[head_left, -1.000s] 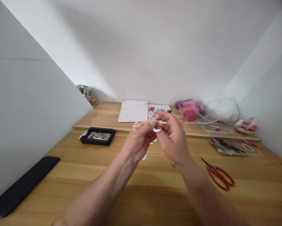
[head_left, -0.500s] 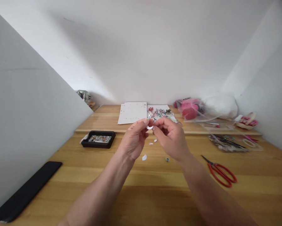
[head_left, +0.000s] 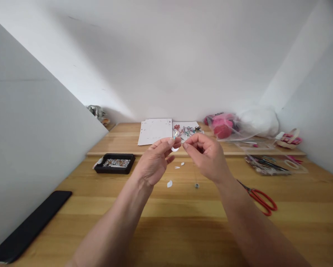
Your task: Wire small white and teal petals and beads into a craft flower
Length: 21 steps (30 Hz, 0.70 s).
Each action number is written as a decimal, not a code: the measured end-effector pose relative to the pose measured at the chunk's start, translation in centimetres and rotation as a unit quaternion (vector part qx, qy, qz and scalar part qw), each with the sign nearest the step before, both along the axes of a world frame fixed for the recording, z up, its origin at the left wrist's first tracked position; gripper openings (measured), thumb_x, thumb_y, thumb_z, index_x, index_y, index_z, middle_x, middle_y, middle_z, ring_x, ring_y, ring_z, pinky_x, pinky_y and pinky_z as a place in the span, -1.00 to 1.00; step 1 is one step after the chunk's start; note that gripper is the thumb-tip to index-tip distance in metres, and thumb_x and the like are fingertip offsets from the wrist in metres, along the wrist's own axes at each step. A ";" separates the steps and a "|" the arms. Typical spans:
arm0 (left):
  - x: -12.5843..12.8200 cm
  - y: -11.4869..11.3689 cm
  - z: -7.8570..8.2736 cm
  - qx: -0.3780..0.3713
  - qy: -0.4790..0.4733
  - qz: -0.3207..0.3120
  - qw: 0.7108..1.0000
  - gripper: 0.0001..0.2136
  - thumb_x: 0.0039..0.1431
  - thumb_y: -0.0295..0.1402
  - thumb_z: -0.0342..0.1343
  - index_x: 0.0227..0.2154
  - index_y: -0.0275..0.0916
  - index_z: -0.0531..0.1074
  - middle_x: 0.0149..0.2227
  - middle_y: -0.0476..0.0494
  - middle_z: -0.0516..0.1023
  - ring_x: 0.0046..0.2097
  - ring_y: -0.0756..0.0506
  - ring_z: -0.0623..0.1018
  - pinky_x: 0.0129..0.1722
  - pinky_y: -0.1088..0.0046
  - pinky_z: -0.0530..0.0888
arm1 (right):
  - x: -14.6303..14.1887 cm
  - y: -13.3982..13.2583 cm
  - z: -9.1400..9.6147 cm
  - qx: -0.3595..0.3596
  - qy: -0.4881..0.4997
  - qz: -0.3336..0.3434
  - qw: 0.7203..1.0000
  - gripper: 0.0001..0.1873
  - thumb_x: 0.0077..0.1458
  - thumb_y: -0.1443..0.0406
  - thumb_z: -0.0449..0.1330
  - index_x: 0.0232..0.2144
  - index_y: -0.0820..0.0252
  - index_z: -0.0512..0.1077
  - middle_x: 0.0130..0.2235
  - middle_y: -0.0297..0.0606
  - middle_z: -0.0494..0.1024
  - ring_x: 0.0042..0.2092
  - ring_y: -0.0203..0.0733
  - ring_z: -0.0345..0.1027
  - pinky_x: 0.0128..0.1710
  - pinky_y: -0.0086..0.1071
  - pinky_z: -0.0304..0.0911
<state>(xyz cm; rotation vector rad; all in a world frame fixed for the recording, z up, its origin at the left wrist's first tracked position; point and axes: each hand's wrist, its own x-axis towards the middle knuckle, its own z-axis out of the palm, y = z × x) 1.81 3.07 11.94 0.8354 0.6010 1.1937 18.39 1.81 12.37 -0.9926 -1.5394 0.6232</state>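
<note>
Above the middle of the table, my left hand [head_left: 156, 161] pinches a small white curved cutout [head_left: 175, 149] between thumb and fingers. Close on its right, my right hand [head_left: 206, 155] has thumb and forefinger pressed together; whatever is between them is too small to make out. Below the hands lie a white leaf-shaped cutout [head_left: 169, 184], a smaller white leaf shape [head_left: 182, 163] and a white forked scrap [head_left: 177, 167]. A small grey spool-like piece [head_left: 196, 185] rests under my right hand, with a faint thin line rising from it.
Red-handled scissors [head_left: 263, 200] lie right, partly behind my right forearm. A black tray [head_left: 114, 170] of beads stands left, above a long black flat object [head_left: 29, 226]. White sheets [head_left: 155, 131], a pink-filled bag [head_left: 223, 126], a small basket [head_left: 289, 139] and a clear tool pouch [head_left: 269, 165] sit farther back.
My right hand has drawn slightly away to the right from the white cutout, widening the gap between the hands. My left hand still holds the cutout. The view has shifted a little.
</note>
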 end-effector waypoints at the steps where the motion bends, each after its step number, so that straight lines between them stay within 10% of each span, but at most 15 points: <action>1: 0.0 0.1 0.0 -0.001 0.005 0.009 1.000 -0.88 0.04 -0.26 0.40 -0.42 -0.14 0.59 -0.13 -0.01 0.63 0.05 -0.09 0.49 -0.13 0.42 0.35 | 0.1 0.1 0.0 -0.009 0.007 0.008 1.000 -0.83 0.15 0.27 0.26 -0.45 0.19 0.40 -0.56 -0.44 0.38 -0.55 -0.40 0.13 -0.57 -0.44 0.00; 21: 0.2 -0.4 1.2 0.038 -0.110 0.050 0.992 -0.93 0.09 -0.46 0.32 -0.47 -0.29 0.56 -0.35 -0.05 0.64 -0.23 0.01 0.65 -0.17 0.61 0.61 | -0.3 1.1 -1.7 -0.196 0.137 0.152 0.959 -0.76 -0.05 0.22 0.38 -0.49 0.19 0.40 -0.60 -0.44 0.40 -0.63 -0.44 0.09 -0.67 -0.48 -0.02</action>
